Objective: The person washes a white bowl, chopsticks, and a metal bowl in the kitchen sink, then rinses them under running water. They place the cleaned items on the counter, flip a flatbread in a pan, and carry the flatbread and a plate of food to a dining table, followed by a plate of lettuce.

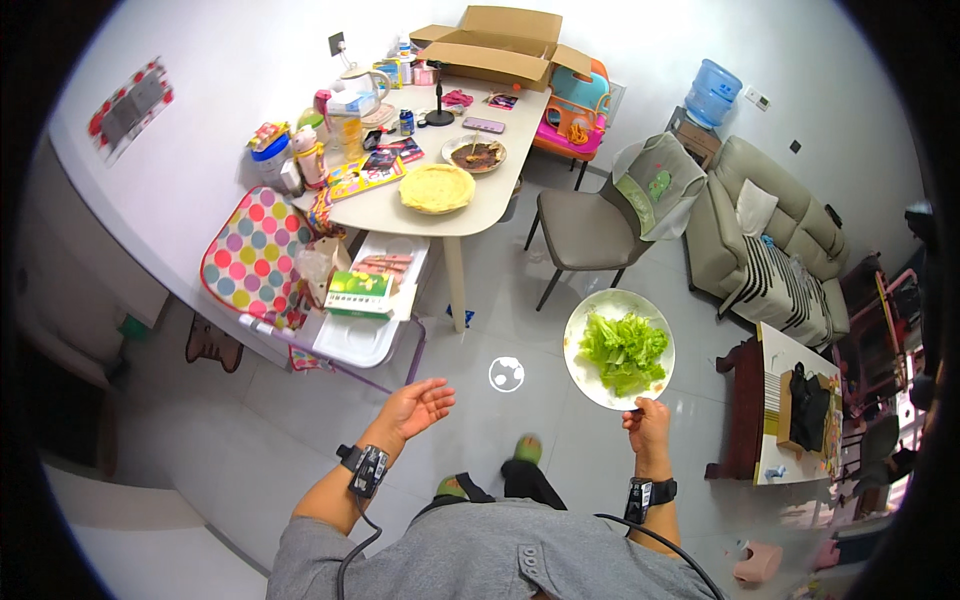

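Observation:
My right hand (648, 432) grips the near rim of a white plate (578, 374), its fingers closed on the edge. Green lettuce leaves (624, 352) are heaped in the middle of that plate, which is held out above the floor. My left hand (412, 408) is raised in the air with its fingers stretched out, and nothing is in it. Ahead of it, on the white table (400, 222), lie a plate of pale yellow flatbread (437, 188) and a plate with dark brown food (478, 156).
A grey chair (590, 228) stands right of the table. A polka-dot high chair (258, 245) with a white tray (355, 345) holding boxes is at the left. A sofa (735, 195) and a low wooden table (755, 420) are at the right. An open cardboard box (490, 60) sits at the back.

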A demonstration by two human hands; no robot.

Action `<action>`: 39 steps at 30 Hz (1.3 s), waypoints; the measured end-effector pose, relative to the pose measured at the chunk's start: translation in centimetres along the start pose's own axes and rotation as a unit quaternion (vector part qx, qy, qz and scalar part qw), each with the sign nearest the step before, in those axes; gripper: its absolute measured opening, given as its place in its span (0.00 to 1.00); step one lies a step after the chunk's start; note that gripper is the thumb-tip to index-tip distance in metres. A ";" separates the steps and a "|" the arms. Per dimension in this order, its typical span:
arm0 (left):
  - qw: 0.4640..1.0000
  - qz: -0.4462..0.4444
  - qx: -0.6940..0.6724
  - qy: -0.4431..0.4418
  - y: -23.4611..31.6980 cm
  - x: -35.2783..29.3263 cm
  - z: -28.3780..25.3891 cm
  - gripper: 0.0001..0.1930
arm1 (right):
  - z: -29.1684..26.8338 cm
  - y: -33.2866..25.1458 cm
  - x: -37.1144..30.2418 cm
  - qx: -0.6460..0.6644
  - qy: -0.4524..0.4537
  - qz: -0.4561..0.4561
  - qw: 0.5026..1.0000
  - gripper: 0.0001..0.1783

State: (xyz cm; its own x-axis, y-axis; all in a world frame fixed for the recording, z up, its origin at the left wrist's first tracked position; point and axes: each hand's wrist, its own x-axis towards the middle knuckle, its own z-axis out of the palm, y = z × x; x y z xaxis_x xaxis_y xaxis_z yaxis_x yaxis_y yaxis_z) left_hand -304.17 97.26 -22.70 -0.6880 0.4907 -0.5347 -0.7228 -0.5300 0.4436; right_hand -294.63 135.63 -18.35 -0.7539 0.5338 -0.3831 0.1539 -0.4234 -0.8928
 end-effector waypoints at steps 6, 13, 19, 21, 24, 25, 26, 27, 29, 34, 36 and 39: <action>0.998 0.056 -0.014 0.017 5.2 14.1 7.5 0.14 | 2.6 -3.6 15.1 -0.025 -0.043 0.018 0.999 0.08; 0.991 0.089 -0.101 0.021 11.4 26.6 15.1 0.15 | 8.6 -8.5 28.2 -0.030 -0.144 0.056 0.988 0.09; 0.975 0.132 -0.174 0.050 18.1 38.3 17.2 0.38 | 14.0 -9.8 37.4 -0.042 -0.171 0.081 0.981 0.09; 0.965 0.131 -0.214 0.074 20.2 42.5 17.3 0.39 | 15.3 -9.6 39.8 -0.039 -0.181 0.076 0.980 0.09; 0.940 0.144 -0.288 0.116 23.1 48.1 17.2 0.39 | 17.2 -10.1 43.3 -0.059 -0.185 0.097 0.976 0.09; 0.923 0.146 -0.329 0.135 24.1 49.6 17.1 0.38 | 17.8 -10.4 44.4 -0.084 -0.180 0.097 0.975 0.09; 0.922 0.162 -0.329 0.124 25.5 50.8 16.9 0.37 | 18.7 -10.8 45.6 -0.099 -0.179 0.101 0.974 0.10; 0.917 0.173 -0.340 0.117 26.4 51.9 16.6 0.36 | 19.5 -11.1 46.7 -0.104 -0.172 0.108 0.974 0.10; 0.905 0.179 -0.367 0.119 27.7 53.0 15.9 0.30 | 21.0 -11.4 48.3 -0.113 -0.178 0.089 0.974 0.09; 0.888 0.218 -0.388 0.120 30.4 54.3 15.0 0.27 | 24.3 -11.7 51.3 -0.100 -0.196 0.109 0.969 0.09; 0.888 0.240 -0.373 0.120 32.1 54.6 14.9 0.26 | 26.0 -11.4 52.7 -0.132 -0.203 0.126 0.962 0.09; 0.887 0.239 -0.360 0.166 34.5 54.2 15.2 0.25 | 28.3 -10.9 54.4 -0.163 -0.226 0.149 0.949 0.09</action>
State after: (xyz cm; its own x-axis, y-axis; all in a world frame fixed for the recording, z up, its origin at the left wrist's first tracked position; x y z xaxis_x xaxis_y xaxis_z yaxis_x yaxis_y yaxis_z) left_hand -367.38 116.10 -25.50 -0.7611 -0.0760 -0.6441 -0.0430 -0.9850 0.1671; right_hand -355.41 148.51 -22.78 -0.8315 0.0256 -0.5550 0.5370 -0.2187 -0.8147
